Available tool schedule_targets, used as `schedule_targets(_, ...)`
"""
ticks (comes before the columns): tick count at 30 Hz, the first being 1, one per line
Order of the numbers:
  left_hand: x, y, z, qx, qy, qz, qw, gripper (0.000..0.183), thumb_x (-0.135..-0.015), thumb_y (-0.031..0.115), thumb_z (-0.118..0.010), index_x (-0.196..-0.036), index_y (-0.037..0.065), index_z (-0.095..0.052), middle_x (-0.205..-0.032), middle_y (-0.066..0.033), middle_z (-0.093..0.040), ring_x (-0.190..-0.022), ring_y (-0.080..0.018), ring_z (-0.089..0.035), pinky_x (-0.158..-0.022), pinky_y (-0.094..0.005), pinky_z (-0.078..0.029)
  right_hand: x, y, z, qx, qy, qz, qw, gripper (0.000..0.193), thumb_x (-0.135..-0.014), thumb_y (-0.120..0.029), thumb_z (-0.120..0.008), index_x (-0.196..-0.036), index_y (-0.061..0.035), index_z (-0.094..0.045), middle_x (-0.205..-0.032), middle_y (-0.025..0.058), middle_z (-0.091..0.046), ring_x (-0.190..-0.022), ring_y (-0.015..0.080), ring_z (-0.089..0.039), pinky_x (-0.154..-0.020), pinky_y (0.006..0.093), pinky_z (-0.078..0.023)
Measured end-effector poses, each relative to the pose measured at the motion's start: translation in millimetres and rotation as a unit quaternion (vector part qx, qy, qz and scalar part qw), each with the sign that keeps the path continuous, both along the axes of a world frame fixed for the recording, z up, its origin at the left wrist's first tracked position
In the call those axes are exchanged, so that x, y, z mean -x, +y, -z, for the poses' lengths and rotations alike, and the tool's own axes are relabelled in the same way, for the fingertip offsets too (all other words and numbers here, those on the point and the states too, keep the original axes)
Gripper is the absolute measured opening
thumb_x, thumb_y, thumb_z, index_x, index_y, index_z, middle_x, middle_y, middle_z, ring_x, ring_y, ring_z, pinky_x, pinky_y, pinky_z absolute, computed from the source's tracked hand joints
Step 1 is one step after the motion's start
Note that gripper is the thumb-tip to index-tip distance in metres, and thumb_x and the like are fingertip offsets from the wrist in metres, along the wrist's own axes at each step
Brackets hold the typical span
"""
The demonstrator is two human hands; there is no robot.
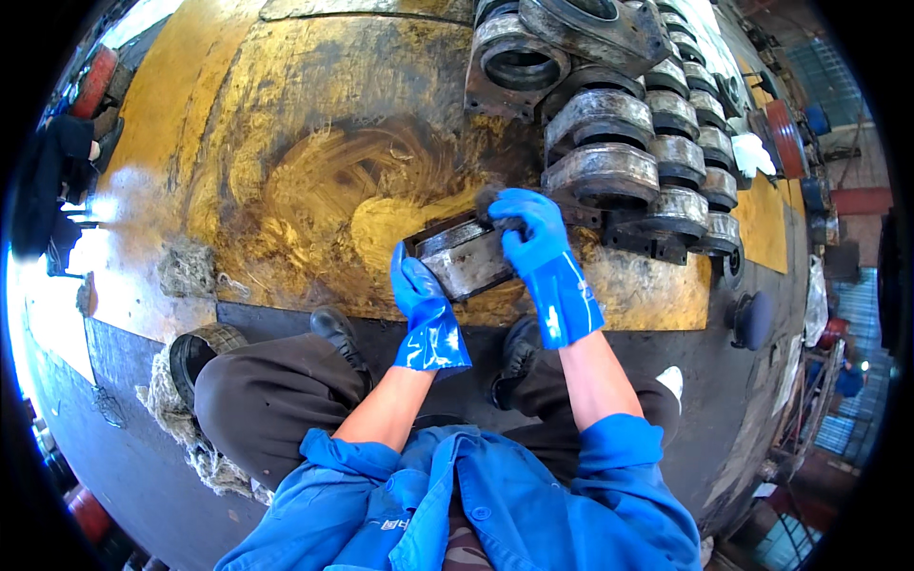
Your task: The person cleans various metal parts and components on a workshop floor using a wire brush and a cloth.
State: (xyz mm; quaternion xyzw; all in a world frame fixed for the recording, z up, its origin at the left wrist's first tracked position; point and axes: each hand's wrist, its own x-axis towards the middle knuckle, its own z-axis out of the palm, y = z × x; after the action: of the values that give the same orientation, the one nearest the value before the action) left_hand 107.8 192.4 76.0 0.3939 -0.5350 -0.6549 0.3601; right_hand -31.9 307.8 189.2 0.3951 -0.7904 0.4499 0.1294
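Between my feet, a greasy metal bearing housing (466,262) lies tilted on the stained yellow sheet, its grey flat side toward me. My left hand (419,287), in a blue rubber glove, grips its left end with the thumb up along the edge. My right hand (535,238), gloved the same way, is at the housing's far right corner. Its fingers are curled round a dark wad (489,202), perhaps a rag, which seems to press on the housing. The underside of the housing and part of the wad are hidden.
Several similar metal housings (603,171) are stacked in rows at the far right. A grey rag (188,267) lies on the sheet's left side. By my left knee are a roll-like object (223,339) and tangled fibre (169,400). A dark blue round object (753,320) stands right.
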Motion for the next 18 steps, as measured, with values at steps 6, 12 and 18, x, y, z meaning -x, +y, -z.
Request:
schedule_targets(6,-7,-10,14,-0.481,0.275,0.019,0.832,0.045,-0.109,0.025,-0.049,-0.147,-0.001,-0.048,-0.133,-0.0163,-0.062,-0.115,-0.0253,-0.062,-0.103,-0.0382,-0.05,-40,-99,-28,-0.34,-0.009,-0.141,0.93,0.016,-0.066,-0.016,-0.073,-0.082,-0.0142,-0.075,-0.088,0.0067,-0.071,-0.088,0.0318,-0.07,-0.075,0.0467,-0.056)
schedule_targets(12,-11,6,17,-0.122,-0.033,-0.008,0.992,0.043,-0.11,0.022,-0.052,-0.144,-0.004,-0.052,-0.123,-0.0123,-0.064,-0.103,-0.0166,-0.06,-0.095,-0.0321,-0.051,4,-53,-18,-0.194,-0.06,-0.088,0.975,0.031,-0.066,-0.002,-0.068,-0.094,-0.009,-0.077,-0.104,0.0147,-0.075,-0.102,0.0353,-0.071,-0.091,0.0442,-0.057)
schedule_targets(18,5,13,-18,-0.055,-0.058,-0.064,0.995,0.037,-0.11,0.014,-0.05,-0.142,-0.004,-0.055,-0.108,0.0008,-0.06,-0.085,-0.004,-0.049,-0.077,-0.021,-0.045,49,46,21,0.006,-0.475,-0.021,0.88,0.044,-0.074,0.004,-0.052,-0.112,-0.0016,-0.073,-0.123,0.0119,-0.071,-0.116,0.0219,-0.066,-0.108,0.0367,-0.047)
